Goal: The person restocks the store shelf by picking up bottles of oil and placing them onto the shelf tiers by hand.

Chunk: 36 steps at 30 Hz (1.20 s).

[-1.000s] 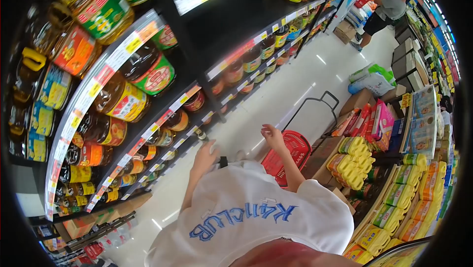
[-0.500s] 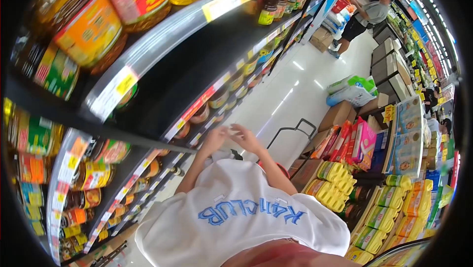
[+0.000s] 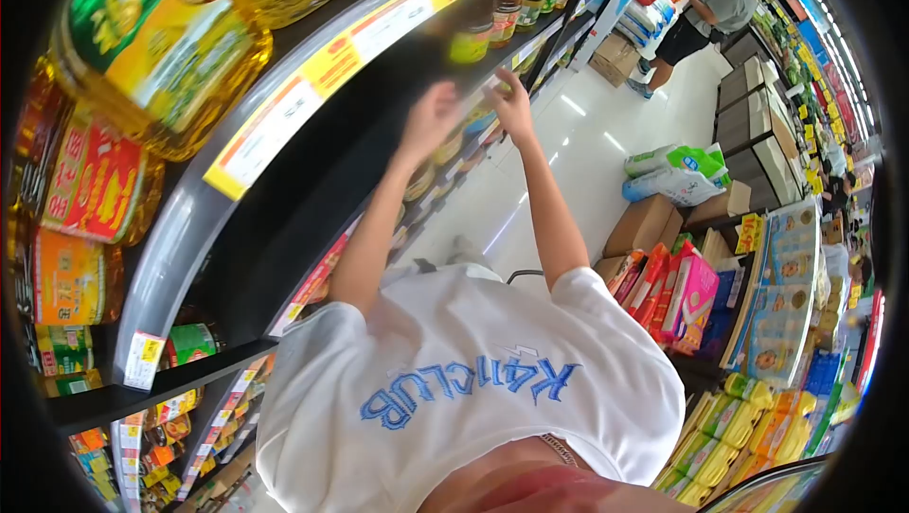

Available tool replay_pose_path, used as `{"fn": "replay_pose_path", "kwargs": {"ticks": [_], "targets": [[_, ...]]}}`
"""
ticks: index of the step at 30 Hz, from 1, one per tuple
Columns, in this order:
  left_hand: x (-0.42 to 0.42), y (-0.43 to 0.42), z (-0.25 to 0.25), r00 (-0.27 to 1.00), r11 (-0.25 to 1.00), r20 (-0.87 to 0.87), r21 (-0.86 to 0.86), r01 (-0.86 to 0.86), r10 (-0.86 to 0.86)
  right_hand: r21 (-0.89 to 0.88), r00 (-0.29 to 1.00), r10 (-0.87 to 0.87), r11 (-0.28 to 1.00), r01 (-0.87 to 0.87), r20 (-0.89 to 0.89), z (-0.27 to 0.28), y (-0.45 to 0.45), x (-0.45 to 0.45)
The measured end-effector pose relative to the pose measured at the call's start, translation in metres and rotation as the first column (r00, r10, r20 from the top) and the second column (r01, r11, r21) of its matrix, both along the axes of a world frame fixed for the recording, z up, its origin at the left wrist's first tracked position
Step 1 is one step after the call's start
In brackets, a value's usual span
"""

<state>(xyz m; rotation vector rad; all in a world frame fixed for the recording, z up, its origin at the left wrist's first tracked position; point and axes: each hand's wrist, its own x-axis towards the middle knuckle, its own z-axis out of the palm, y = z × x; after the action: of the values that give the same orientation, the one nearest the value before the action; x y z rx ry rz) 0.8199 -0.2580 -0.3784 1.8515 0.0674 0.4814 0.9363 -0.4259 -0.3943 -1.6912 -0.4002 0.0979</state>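
Just short of a row of dark bottles (image 3: 508, 8) toward the far end of a black shelf (image 3: 322, 153), a shopper's bare hands hang in mid-air over the aisle's left side. The left hand (image 3: 434, 121), blurred, has its fingers loosely bent and shows nothing in its hold; the right hand (image 3: 509, 102) is partly curled, thumb and fingers a little apart, though whether anything lies between them cannot be told. The closest bottle (image 3: 471, 38), with a yellow-green label, stands upright beyond the left hand. Filled, it would likely prove fairly heavy, smooth and a touch slippery; glass or plastic cannot be told, so it is best treated as breakable and gripped round the body, with neck or base steadied. Above, a curved price rail (image 3: 327, 68) forms a hard edge to pass beneath, with neighbouring bottles close to the right. Dark shelf space at left offers room, as does the shiny floor (image 3: 589, 168) to the right, bordered by cardboard boxes (image 3: 632, 227).
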Motion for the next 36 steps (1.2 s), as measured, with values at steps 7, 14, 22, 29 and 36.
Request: {"fn": "replay_pose_path", "kwargs": {"ticks": [7, 14, 22, 29, 36], "targets": [[0.129, 0.009, 0.045, 0.974, 0.974, 0.025, -0.041, -0.223, 0.224, 0.163, 0.972, 0.117, 0.975, -0.152, 0.205, -0.004, 0.043, 0.151], [0.183, 0.007, 0.055, 0.953, 0.953, -0.038, 0.021, -0.301, 0.301, -0.039, 0.845, 0.077, 0.997, -0.066, 0.530, -0.018, 0.064, 0.183], [0.134, -0.023, 0.056, 0.924, 0.926, 0.130, 0.073, -0.370, 0.359, 0.065, 0.840, 0.469, 0.862, -0.502, 0.274, 0.019, 0.034, 0.142], [0.026, -0.073, 0.074, 0.808, 0.667, 0.392, 0.460, -0.586, 0.439, 0.522, 0.673, 0.728, 0.526, -0.671, 0.131, 0.040, 0.016, 0.037], [-0.103, -0.099, 0.044, 0.645, 0.511, -0.047, -0.567, -0.646, 0.763, 0.027, 0.473, 0.865, 0.476, -0.879, 0.168, 0.007, -0.005, -0.061]]}}
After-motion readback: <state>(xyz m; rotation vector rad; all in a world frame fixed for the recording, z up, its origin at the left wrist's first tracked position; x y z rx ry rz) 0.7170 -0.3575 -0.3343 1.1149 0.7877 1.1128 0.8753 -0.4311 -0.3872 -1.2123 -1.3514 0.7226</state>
